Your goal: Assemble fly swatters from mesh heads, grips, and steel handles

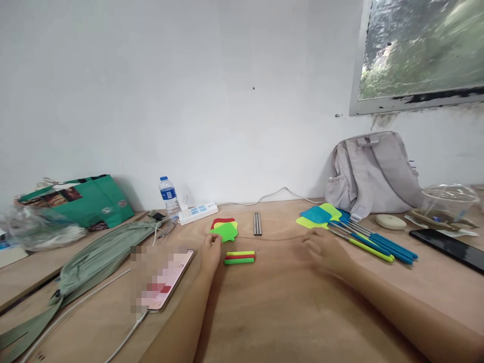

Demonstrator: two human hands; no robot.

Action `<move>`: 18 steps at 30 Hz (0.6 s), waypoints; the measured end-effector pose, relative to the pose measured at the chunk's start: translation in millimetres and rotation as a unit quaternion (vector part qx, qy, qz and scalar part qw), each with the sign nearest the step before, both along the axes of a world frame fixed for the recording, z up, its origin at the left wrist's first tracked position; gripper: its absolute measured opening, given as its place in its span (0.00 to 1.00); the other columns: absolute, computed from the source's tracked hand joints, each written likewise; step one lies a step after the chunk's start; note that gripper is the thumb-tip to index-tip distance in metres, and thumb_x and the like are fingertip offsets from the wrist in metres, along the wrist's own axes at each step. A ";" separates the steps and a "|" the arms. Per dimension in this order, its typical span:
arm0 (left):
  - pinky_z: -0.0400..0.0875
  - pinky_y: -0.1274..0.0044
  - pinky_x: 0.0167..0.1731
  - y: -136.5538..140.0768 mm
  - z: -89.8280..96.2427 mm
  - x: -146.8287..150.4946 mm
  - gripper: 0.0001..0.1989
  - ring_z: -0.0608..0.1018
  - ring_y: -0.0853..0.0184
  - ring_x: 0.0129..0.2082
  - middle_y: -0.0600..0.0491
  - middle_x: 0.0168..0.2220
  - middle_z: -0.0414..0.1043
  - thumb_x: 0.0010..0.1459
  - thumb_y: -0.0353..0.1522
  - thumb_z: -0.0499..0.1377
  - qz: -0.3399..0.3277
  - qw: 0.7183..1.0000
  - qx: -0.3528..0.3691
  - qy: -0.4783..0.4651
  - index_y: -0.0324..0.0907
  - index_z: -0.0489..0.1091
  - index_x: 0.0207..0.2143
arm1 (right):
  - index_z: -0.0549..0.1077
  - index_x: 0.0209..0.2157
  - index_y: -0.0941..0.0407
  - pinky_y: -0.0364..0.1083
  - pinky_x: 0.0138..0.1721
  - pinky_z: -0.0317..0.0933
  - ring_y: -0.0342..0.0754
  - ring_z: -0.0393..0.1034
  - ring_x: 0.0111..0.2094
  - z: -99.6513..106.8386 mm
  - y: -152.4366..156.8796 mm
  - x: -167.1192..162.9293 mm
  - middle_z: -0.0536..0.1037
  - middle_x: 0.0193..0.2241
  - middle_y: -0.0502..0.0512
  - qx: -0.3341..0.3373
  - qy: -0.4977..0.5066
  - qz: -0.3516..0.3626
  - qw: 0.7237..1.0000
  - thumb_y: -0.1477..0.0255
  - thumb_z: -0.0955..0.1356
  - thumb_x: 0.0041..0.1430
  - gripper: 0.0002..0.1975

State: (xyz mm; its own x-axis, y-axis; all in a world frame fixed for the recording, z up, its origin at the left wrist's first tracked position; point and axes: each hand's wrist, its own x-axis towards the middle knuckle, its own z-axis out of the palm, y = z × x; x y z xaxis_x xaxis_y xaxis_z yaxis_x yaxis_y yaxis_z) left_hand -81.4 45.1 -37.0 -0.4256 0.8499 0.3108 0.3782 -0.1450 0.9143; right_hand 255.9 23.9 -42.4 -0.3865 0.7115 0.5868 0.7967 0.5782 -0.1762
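Observation:
A small stack of fly swatter heads lies on the table: a red head [217,222], a yellow head [230,224], and a green fly swatter head [226,232] in front. My left hand [210,248] has its fingers closed at the near left edge of the green head. Three coloured handle tubes [240,257], yellow, red and green, lie side by side nearer me. Farther back are several thin metal rods [257,224]. My right hand [323,249] is smeared by motion, beside assembled fly swatters [357,237] with blue and yellow-green heads; whether it holds anything is unclear.
Left are a phone [174,282] on a cable, a green-grey strap bag [106,257], a green shopping bag [94,201], a water bottle [169,195] and a power strip [198,214]. Right are a backpack [374,174], a plastic bowl [448,201] and a black phone [449,249].

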 end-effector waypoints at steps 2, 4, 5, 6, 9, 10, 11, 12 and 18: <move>0.62 0.78 0.27 0.7 -0.9 0.1 0.05 0.69 0.69 0.25 0.57 0.22 0.65 0.44 0.33 0.52 0.000 1.000 -0.005 0.025 0.41 0.64 0.23 | 0.70 0.34 0.55 0.45 0.39 0.57 0.47 0.64 0.36 -6.9 -7.5 -36.6 0.71 0.35 0.56 -0.060 0.007 0.051 0.997 0.76 0.61 0.50 0.10; 0.62 0.78 0.28 1.2 -1.5 0.6 0.04 0.70 0.68 0.26 0.57 0.23 0.66 0.44 0.32 0.52 -0.002 0.999 -0.010 0.046 0.41 0.64 0.23 | 0.70 0.35 0.55 0.45 0.37 0.58 0.47 0.64 0.35 -12.6 -7.4 -68.0 0.71 0.35 0.55 -0.105 0.013 0.073 0.992 0.77 0.61 0.49 0.11; 0.63 0.78 0.28 1.4 -1.7 0.9 0.04 0.70 0.68 0.26 0.56 0.24 0.66 0.44 0.31 0.52 -0.003 0.998 -0.013 0.054 0.41 0.64 0.23 | 0.70 0.36 0.55 0.45 0.38 0.57 0.47 0.64 0.36 -13.9 -4.2 -81.3 0.70 0.36 0.56 -0.112 0.027 0.072 0.991 0.76 0.61 0.49 0.12; 0.63 0.78 0.28 1.7 -1.9 1.3 0.03 0.70 0.68 0.26 0.56 0.24 0.66 0.44 0.30 0.52 -0.004 0.998 -0.016 0.062 0.41 0.64 0.24 | 0.69 0.37 0.56 0.44 0.38 0.57 0.46 0.63 0.36 -14.1 0.8 -93.2 0.70 0.36 0.56 -0.118 0.044 0.065 0.990 0.77 0.61 0.49 0.13; 0.63 0.78 0.28 2.8 -2.6 2.0 0.04 0.70 0.69 0.25 0.57 0.23 0.66 0.44 0.28 0.51 -0.009 0.996 -0.024 0.088 0.41 0.65 0.24 | 0.68 0.40 0.56 0.43 0.38 0.56 0.46 0.63 0.37 -8.8 21.2 -120.3 0.70 0.37 0.56 -0.132 0.051 0.020 0.990 0.77 0.61 0.50 0.14; 0.63 0.78 0.28 3.1 -3.1 1.9 0.05 0.70 0.69 0.25 0.57 0.22 0.66 0.44 0.27 0.51 -0.010 0.995 -0.027 0.096 0.41 0.65 0.24 | 0.68 0.41 0.56 0.44 0.39 0.56 0.46 0.63 0.37 -6.3 28.0 -126.2 0.70 0.37 0.57 -0.137 0.046 0.000 0.989 0.77 0.61 0.50 0.15; 0.63 0.78 0.27 3.5 -3.6 1.8 0.05 0.70 0.69 0.25 0.57 0.22 0.66 0.44 0.27 0.50 -0.011 0.994 -0.030 0.105 0.41 0.65 0.24 | 0.67 0.41 0.57 0.44 0.39 0.55 0.47 0.62 0.38 -4.2 34.0 -130.5 0.69 0.37 0.57 -0.140 0.043 -0.015 0.989 0.77 0.60 0.51 0.14; 0.64 0.77 0.27 3.7 -4.2 1.5 0.06 0.70 0.69 0.24 0.57 0.22 0.65 0.44 0.27 0.50 -0.011 0.993 -0.032 0.115 0.40 0.66 0.24 | 0.67 0.41 0.57 0.44 0.39 0.55 0.48 0.62 0.38 -2.6 39.0 -133.1 0.69 0.37 0.58 -0.143 0.041 -0.026 0.989 0.77 0.60 0.51 0.14; 0.66 0.74 0.36 3.6 -5.7 -2.8 0.15 0.71 0.67 0.32 0.53 0.31 0.67 0.43 0.21 0.48 -0.032 0.981 -0.011 0.190 0.40 0.70 0.30 | 0.67 0.41 0.56 0.45 0.39 0.52 0.48 0.62 0.39 -4.7 50.2 -125.9 0.68 0.38 0.58 -0.158 0.019 -0.057 0.986 0.72 0.56 0.57 0.13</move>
State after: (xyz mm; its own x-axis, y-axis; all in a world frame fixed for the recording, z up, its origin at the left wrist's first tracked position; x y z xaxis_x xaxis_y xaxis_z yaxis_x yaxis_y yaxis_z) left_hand -84.2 48.7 -42.7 -0.2278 0.8793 0.4183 0.6825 -0.1622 0.7127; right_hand 130.0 74.0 -47.2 -0.2761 0.8986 0.3409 0.8424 0.3970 -0.3642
